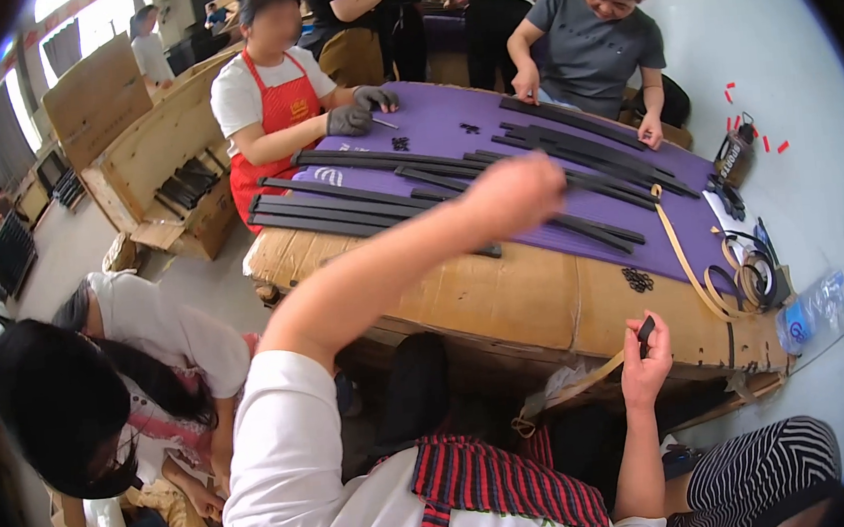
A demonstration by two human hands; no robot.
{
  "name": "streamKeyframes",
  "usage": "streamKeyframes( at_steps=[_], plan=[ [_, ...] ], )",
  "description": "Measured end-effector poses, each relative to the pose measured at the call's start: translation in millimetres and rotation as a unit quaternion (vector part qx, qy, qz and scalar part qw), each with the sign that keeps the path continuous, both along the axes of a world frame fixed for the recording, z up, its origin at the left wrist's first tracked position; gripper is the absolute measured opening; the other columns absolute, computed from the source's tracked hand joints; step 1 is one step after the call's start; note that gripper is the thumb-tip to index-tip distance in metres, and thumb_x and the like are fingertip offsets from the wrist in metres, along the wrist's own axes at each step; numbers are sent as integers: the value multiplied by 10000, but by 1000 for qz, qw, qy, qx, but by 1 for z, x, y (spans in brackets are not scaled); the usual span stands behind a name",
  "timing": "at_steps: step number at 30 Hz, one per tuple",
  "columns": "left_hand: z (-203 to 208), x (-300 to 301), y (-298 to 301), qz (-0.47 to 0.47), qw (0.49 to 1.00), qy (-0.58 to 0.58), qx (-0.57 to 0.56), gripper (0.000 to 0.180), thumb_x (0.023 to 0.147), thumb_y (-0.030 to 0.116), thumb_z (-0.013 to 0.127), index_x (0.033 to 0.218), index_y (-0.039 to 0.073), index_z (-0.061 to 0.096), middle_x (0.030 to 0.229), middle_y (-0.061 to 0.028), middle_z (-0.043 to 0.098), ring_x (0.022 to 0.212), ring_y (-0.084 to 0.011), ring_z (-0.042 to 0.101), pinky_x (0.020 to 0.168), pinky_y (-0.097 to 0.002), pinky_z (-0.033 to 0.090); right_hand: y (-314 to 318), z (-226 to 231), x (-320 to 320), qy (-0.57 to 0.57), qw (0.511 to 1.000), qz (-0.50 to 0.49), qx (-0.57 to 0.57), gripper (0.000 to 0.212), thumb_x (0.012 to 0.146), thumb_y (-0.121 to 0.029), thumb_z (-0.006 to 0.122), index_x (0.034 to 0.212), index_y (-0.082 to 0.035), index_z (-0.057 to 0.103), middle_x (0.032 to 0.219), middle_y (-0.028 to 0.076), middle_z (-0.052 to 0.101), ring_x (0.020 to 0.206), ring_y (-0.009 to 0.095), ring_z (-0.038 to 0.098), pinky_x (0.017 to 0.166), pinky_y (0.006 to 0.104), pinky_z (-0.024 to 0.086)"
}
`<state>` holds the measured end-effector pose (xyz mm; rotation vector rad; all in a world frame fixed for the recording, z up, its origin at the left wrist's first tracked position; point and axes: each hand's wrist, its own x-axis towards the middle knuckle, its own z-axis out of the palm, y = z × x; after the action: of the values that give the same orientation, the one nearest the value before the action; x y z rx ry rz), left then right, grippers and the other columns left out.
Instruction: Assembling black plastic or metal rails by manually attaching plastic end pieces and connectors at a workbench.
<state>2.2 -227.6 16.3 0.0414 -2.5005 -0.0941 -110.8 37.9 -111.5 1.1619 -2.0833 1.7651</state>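
Observation:
My left arm reaches across the table, and my left hand (516,195) is over the long black strips (434,165). Motion smears its fingers, so whether it holds anything does not show. Close to the table's front edge, my right hand (645,364) is raised with a small black piece (646,332) pinched in its fingers. A yellowish strap (593,379) runs beside that hand. Several black strips lie in rows on the purple mat (439,111). A cluster of small black parts (637,280) rests on the cardboard surface (505,296) in front of the mat.
Across the table, one person wears a red apron (288,105) and another a grey shirt (603,37); both have hands at the mat. At right are a dark bottle (733,151), rolled strapping (745,285) and a clear bottle (813,313). Another person (57,396) is close at left.

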Motion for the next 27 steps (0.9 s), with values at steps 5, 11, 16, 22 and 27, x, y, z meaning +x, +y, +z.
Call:
streamKeyframes(
  at_steps=[5,11,16,22,27],
  plan=[
    [103,22,-16,-44,837,312,448,131,858,181,569,860,57,526,662,-33,533,565,-122,521,501,-253,433,7,0,-2,-154,981,49,-106,325,823,14,579,1131,-2,476,878,28,590,780,51,520,684,187,417],
    [22,51,-77,-124,544,503,660,260,930,202,471,715,78,396,599,-2,378,535,-130,358,517,-300,343,-12,8,2,-280,935,144,-162,369,809,30,577,1157,-10,458,918,71,605,813,80,542,735,205,418],
    [-82,53,-83,36,359,553,751,338,957,312,398,693,101,386,567,9,374,493,-127,357,499,-292,374,-20,-10,-8,-134,978,88,-130,309,842,15,543,1140,-21,472,926,62,623,794,87,566,713,231,454],
    [-141,51,-78,123,325,580,737,235,931,182,449,747,60,369,612,-23,412,501,-136,395,470,-302,414,-40,-20,-14,28,999,29,-24,358,766,35,597,1102,-47,505,881,86,627,798,201,598,725,305,481],
    [-145,55,-76,118,330,576,738,198,938,150,433,776,43,397,647,-32,437,516,-145,405,492,-301,439,-52,-11,-15,196,978,20,65,343,711,-15,646,1033,-55,537,860,82,629,834,276,575,722,364,472]
  ],
)
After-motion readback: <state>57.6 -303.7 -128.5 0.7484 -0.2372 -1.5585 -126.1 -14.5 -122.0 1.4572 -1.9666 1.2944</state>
